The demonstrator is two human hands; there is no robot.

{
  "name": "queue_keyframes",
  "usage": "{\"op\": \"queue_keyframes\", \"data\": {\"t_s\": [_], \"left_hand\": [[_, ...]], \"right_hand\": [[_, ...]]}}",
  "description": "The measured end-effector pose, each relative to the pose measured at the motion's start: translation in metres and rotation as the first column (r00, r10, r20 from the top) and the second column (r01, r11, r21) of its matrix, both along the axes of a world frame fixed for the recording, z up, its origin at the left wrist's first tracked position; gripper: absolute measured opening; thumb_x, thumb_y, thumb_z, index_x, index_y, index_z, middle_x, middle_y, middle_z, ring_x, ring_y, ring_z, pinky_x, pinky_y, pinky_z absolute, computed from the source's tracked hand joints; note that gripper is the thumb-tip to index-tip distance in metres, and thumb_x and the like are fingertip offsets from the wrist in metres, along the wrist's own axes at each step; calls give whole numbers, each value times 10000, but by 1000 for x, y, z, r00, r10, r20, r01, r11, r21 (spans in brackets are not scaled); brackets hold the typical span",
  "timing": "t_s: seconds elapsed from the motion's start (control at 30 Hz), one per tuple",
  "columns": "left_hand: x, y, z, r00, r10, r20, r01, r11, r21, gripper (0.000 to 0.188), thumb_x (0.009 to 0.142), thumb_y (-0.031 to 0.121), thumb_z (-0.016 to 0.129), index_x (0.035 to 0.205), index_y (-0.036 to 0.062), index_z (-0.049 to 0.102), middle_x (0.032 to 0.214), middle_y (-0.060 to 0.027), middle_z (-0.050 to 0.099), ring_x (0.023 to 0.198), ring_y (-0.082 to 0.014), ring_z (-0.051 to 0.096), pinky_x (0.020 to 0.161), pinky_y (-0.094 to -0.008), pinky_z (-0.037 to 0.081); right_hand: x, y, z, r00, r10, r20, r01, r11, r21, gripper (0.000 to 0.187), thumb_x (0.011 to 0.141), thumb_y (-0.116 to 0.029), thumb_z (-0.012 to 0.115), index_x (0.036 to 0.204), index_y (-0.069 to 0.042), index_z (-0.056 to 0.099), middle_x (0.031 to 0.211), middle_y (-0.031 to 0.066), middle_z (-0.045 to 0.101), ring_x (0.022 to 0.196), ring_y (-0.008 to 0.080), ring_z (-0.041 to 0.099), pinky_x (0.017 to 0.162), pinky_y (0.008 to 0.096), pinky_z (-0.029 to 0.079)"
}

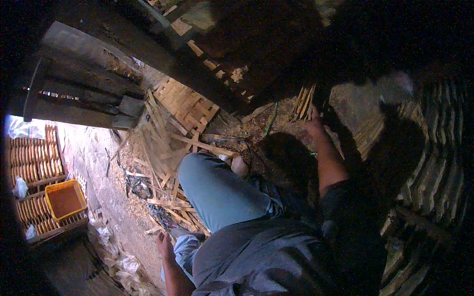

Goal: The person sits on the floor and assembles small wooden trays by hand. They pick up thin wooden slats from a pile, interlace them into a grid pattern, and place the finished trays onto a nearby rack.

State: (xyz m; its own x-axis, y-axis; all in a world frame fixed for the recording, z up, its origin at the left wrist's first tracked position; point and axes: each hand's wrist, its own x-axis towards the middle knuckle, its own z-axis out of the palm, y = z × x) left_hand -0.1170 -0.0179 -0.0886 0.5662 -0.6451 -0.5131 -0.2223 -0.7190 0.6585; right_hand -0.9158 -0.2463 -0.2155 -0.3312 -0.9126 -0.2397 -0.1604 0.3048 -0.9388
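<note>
Head view: right hand (314, 126) is reaching forward and touching the lower end of a bundle of thin strips (304, 102), which is standing roughly upright in shadow; the fingers are blurring into the dark, so can't tell whether they're pinching it. Left hand (164, 246) is hanging low beside the knee, near the scattered flat strips (170, 202); its fingers are showing too small to tell spread from pressed together. A woven panel (190, 106) is lying ahead, loose strips fanning along its left edge. A green strip (270, 121) is lying between panel and bundle. Far left, a yellow bin (51, 204) is sitting on slatted wickerwork (34, 154) (brownish inside). Crumpled plastic (127, 264) is lying lower left.
</note>
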Motion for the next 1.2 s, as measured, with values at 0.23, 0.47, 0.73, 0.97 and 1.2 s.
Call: {"op": "queue_keyframes", "data": {"t_s": [0.23, 0.47, 0.73, 0.97, 1.2], "left_hand": [[-2, -15, -7, 999, 47, 10, -47, 999, -12, 553, 883, 183, 679, 1341, -23, 448, 1316, -195, 509, 1066, -243, 574, 854, -339, 495], [2, -15, -13, 998, 64, -16, -64, 997, 40, 541, 888, 178, 669, 1339, -15, 441, 1316, -189, 502, 1076, -257, 569, 872, -349, 487], [-4, -13, 3, 997, 75, 8, -76, 996, 39, 564, 886, 198, 681, 1344, -15, 429, 1285, -190, 519, 1088, -263, 565, 898, -363, 482], [-4, -6, 0, 998, 55, -3, -55, 998, 25, 571, 887, 211, 688, 1345, -17, 432, 1300, -194, 515, 1102, -261, 558, 891, -364, 484], [12, 17, -9, 997, 76, -19, -77, 996, -50, 547, 900, 208, 675, 1340, -16, 439, 1282, -187, 530, 1065, -252, 571, 871, -356, 494]], "right_hand": [[-19, 1, -12, 922, -23, -386, 90, 983, 157, 890, 766, 48, 662, 1520, -113, 218, 1439, 161, 448, 1297, 302, 453, 1042, 390, 400], [-41, 25, -2, 926, 5, 376, 52, 989, -140, 823, 809, -17, 654, 1510, -135, 240, 1403, 141, 463, 1227, 284, 489, 1019, 393, 415], [-35, 11, -4, 983, -119, -143, 122, 993, 10, 792, 819, -3, 627, 1505, -123, 249, 1406, 150, 459, 1226, 290, 494, 1017, 400, 420], [-3, -17, -19, 814, -313, -490, 389, 920, 57, 766, 828, 8, 604, 1500, -112, 257, 1408, 157, 455, 1225, 295, 498, 1016, 406, 426], [-67, 2, 7, 751, -521, -405, 570, 822, 0, 740, 837, 20, 580, 1495, -101, 265, 1411, 165, 452, 1224, 300, 503, 1015, 411, 431]]}}
